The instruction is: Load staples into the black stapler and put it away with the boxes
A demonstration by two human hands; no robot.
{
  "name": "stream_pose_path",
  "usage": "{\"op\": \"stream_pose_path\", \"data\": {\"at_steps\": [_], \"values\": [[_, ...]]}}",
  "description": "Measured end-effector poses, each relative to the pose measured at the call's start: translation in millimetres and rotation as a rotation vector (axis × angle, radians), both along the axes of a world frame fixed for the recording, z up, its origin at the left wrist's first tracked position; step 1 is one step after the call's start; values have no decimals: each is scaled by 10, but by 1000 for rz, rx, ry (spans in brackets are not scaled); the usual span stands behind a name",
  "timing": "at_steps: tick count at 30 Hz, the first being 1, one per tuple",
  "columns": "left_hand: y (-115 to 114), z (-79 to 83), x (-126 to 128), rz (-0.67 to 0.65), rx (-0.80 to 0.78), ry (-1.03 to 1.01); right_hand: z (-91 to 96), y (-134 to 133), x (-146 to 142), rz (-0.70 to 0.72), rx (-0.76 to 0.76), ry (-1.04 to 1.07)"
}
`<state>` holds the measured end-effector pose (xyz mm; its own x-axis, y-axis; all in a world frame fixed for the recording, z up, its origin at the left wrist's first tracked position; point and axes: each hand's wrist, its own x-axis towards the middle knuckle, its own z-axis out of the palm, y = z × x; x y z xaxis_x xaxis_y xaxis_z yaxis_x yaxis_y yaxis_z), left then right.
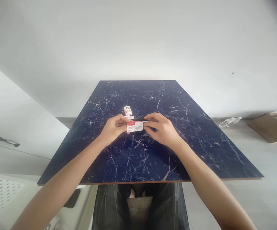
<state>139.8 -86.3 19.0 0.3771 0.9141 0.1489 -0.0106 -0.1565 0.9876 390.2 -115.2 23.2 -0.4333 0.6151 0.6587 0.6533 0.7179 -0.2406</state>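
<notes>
A small white cardboard box with a red band (135,126) is held up over the table, its printed side facing me. My left hand (116,127) is closed on its left end, thumb and fingers pinching it. At the right end, the fingers of my right hand (161,127) are bent together against the box's edge. A thin dark strip shows behind the top of the box, near my right fingertips; I cannot make out what it is. Just beyond my left fingers stands another small white and red box (127,110), with a further white piece (130,118) partly hidden in front of it.
The dark blue marble-patterned table (148,159) stands against a white wall (138,38). A clear plastic bottle (229,121) and a flattened cardboard box (270,127) lie on the floor at right. A dark phone-like object (72,198) rests low on the left, below a white cabinet with a handle (7,141).
</notes>
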Motion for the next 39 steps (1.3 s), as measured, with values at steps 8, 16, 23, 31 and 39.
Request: {"op": "stream_pose_path", "data": {"at_steps": [8, 16, 23, 31, 39], "values": [[-19, -28, 69, 83, -21, -13, 0, 1, -20, -146, 35, -222], [-43, -13, 92, 144, -130, -84, 56, 54, 178, -274, -363, 455], [25, -36, 46, 127, -263, -334, -3, 114, 118, -66, -698, 813], [28, -58, 57, 143, -301, -366, 44, 47, 14, 119, -1014, 1077], [15, -38, 43, 80, -304, -383, 19, 65, 1, 98, -1099, 990]]}}
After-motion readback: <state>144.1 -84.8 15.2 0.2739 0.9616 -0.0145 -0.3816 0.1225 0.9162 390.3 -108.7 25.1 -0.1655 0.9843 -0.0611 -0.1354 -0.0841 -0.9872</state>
